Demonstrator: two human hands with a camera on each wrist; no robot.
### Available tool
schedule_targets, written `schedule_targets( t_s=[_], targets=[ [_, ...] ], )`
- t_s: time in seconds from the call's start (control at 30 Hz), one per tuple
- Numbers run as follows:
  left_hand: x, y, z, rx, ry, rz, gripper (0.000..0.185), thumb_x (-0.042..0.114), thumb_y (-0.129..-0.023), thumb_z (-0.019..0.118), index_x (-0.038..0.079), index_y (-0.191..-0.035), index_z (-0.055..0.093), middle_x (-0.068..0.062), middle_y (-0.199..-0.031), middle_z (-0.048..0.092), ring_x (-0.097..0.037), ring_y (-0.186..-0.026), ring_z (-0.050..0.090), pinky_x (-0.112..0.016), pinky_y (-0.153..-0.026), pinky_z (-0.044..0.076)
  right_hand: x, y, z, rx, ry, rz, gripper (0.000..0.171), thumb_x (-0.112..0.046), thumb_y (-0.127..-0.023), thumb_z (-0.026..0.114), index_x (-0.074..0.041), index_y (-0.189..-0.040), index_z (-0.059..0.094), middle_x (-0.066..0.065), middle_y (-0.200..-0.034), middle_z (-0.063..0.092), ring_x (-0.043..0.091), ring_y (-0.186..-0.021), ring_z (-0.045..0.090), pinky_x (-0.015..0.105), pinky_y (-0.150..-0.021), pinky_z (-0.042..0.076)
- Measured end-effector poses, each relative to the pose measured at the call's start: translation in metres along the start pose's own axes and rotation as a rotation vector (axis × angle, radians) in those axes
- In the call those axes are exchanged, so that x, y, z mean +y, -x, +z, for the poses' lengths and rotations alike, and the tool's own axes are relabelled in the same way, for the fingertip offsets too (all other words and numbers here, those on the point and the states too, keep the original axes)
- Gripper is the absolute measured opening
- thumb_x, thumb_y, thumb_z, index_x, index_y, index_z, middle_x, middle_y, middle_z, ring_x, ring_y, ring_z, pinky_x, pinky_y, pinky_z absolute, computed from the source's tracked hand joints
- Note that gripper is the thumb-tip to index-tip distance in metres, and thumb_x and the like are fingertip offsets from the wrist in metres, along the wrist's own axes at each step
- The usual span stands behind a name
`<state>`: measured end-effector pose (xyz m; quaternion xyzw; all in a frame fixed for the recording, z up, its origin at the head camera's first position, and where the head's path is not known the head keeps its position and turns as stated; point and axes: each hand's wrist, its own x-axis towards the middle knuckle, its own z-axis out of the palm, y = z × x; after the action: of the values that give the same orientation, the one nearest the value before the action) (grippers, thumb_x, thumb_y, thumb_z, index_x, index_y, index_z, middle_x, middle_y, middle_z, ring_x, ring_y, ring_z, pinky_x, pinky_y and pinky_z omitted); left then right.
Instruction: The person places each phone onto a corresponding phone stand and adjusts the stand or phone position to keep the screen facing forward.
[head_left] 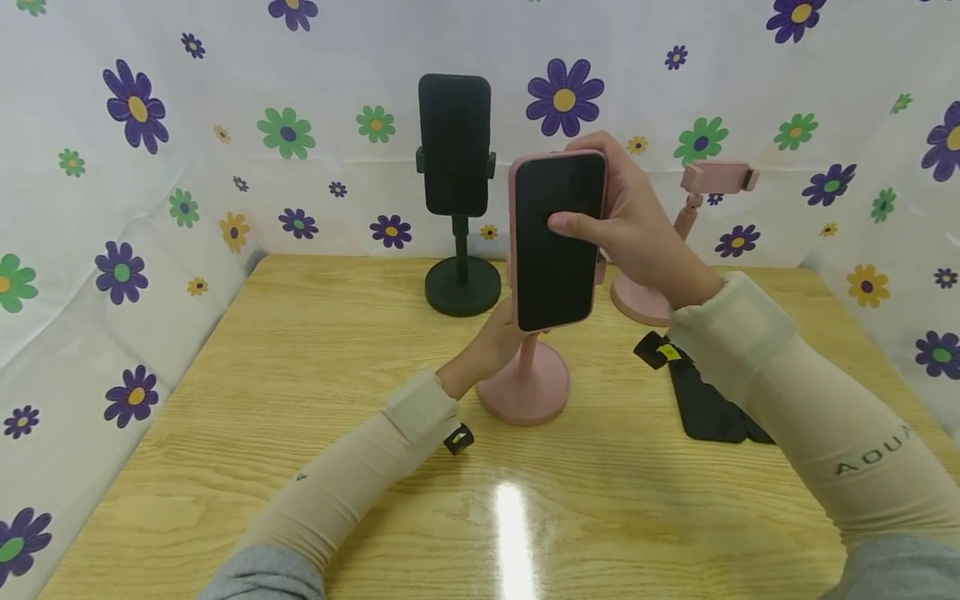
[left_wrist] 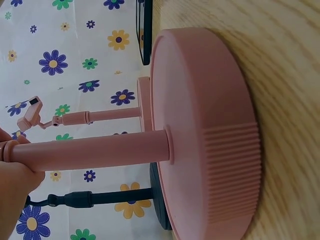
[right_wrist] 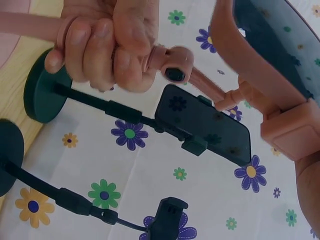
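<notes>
A person's right hand (head_left: 630, 221) grips a phone in a pink case (head_left: 558, 242), thumb across the dark screen and fingers (head_left: 600, 150) wrapped round its far edge, while the left hand (head_left: 498, 337), just below the phone, closes its fingers (right_wrist: 100, 45) round the stem of the near pink stand (head_left: 525, 383) on the wooden bench (head_left: 300, 400). The phone sits at the stand's clamp; whether it is fully seated cannot be told, so the mounting appears nearly done, with both hands yet to let go. Beyond the fingers stand one black stand (head_left: 459, 250), already carrying a dark phone (head_left: 454, 142), and one more pink stand (head_left: 675, 242), its clamp bare. That makes three stands and two phones. A black item (head_left: 705, 400) lies beneath the right forearm.
</notes>
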<state>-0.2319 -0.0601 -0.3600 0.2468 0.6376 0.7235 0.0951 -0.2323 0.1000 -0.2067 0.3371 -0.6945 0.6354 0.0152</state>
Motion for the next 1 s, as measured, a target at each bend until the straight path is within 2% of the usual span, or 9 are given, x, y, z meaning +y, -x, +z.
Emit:
schedule_targets(
  t_s=[0.07,0.13,0.23,0.33,0.47,0.6,0.77,0.87,1.0],
  targets=[
    [-0.002,-0.001,-0.001,-0.010,-0.041,0.018,0.032,0.035,-0.094,0.055,0.004,-0.104,0.051,0.007,-0.083,0.047,-0.009,-0.079,0.045,-0.025,-0.077,0.039,0.000,0.000,-0.001,0.001,0.003,-0.003,0.044,0.010,-0.082,0.064,-0.018,-0.112,0.047,-0.004,-0.098,0.064,0.015,-0.085,0.066,0.029,-0.070,0.057],
    [-0.003,-0.002,-0.001,-0.025,-0.047,0.035,0.057,0.057,-0.085,0.058,0.004,-0.104,0.049,0.005,-0.080,0.046,-0.011,-0.075,0.043,-0.027,-0.074,0.038,0.000,0.000,-0.002,0.004,0.001,-0.005,0.044,0.010,-0.082,0.064,-0.018,-0.111,0.048,-0.003,-0.097,0.065,0.015,-0.085,0.066,0.029,-0.070,0.057],
    [-0.005,-0.003,-0.002,-0.046,-0.019,0.046,0.067,0.072,-0.068,0.058,0.013,-0.098,0.047,0.005,-0.075,0.043,-0.013,-0.072,0.039,-0.029,-0.072,0.036,0.000,0.001,-0.003,0.010,0.003,-0.006,0.043,0.010,-0.082,0.063,-0.018,-0.110,0.047,-0.003,-0.096,0.064,0.016,-0.084,0.065,0.029,-0.071,0.057],
    [-0.005,-0.004,-0.002,-0.063,0.011,0.052,0.061,0.072,-0.067,0.059,0.019,-0.097,0.047,0.007,-0.076,0.043,-0.012,-0.074,0.040,-0.029,-0.074,0.036,0.000,0.002,-0.005,0.025,0.011,-0.005,0.042,0.011,-0.082,0.063,-0.017,-0.109,0.047,-0.003,-0.094,0.064,0.015,-0.082,0.065,0.028,-0.070,0.057],
    [-0.005,-0.005,-0.002,-0.080,0.027,0.076,0.055,0.068,-0.070,0.058,0.018,-0.090,0.048,0.008,-0.075,0.043,-0.011,-0.073,0.040,-0.028,-0.075,0.036,-0.001,0.003,-0.007,0.032,0.005,0.006,0.042,0.012,-0.081,0.063,-0.017,-0.108,0.047,-0.003,-0.094,0.064,0.015,-0.081,0.066,0.027,-0.070,0.057],
    [-0.006,-0.005,-0.002,-0.087,0.028,0.091,0.049,0.065,-0.072,0.058,0.021,-0.093,0.051,0.010,-0.076,0.047,-0.009,-0.076,0.043,-0.028,-0.078,0.038,-0.002,0.003,-0.008,0.029,0.003,0.021,0.040,0.008,-0.082,0.065,-0.017,-0.108,0.048,-0.003,-0.094,0.065,0.015,-0.083,0.066,0.027,-0.071,0.056],
    [-0.007,-0.006,-0.002,-0.100,0.045,0.098,0.044,0.063,-0.073,0.058,0.021,-0.087,0.053,0.009,-0.070,0.044,-0.010,-0.072,0.040,-0.028,-0.076,0.037,-0.003,0.004,-0.010,0.012,0.001,0.032,0.039,0.003,-0.082,0.067,-0.017,-0.110,0.048,-0.004,-0.096,0.066,0.014,-0.086,0.066,0.026,-0.072,0.056],
    [-0.006,-0.005,-0.002,-0.090,0.036,0.098,0.044,0.063,-0.072,0.058,0.021,-0.083,0.052,0.009,-0.065,0.039,-0.011,-0.068,0.036,-0.028,-0.072,0.034,-0.002,0.004,-0.012,-0.003,-0.030,0.028,0.039,-0.001,-0.082,0.069,-0.017,-0.111,0.048,-0.003,-0.097,0.066,0.014,-0.087,0.066,0.026,-0.073,0.056],
    [-0.005,-0.004,-0.002,-0.073,0.028,0.088,0.050,0.064,-0.071,0.057,0.017,-0.088,0.050,0.008,-0.066,0.038,-0.011,-0.067,0.035,-0.028,-0.071,0.033,-0.002,0.003,-0.013,0.005,-0.027,0.022,0.039,-0.001,-0.082,0.069,-0.017,-0.111,0.048,-0.003,-0.098,0.065,0.014,-0.087,0.065,0.025,-0.074,0.056]
  ],
)
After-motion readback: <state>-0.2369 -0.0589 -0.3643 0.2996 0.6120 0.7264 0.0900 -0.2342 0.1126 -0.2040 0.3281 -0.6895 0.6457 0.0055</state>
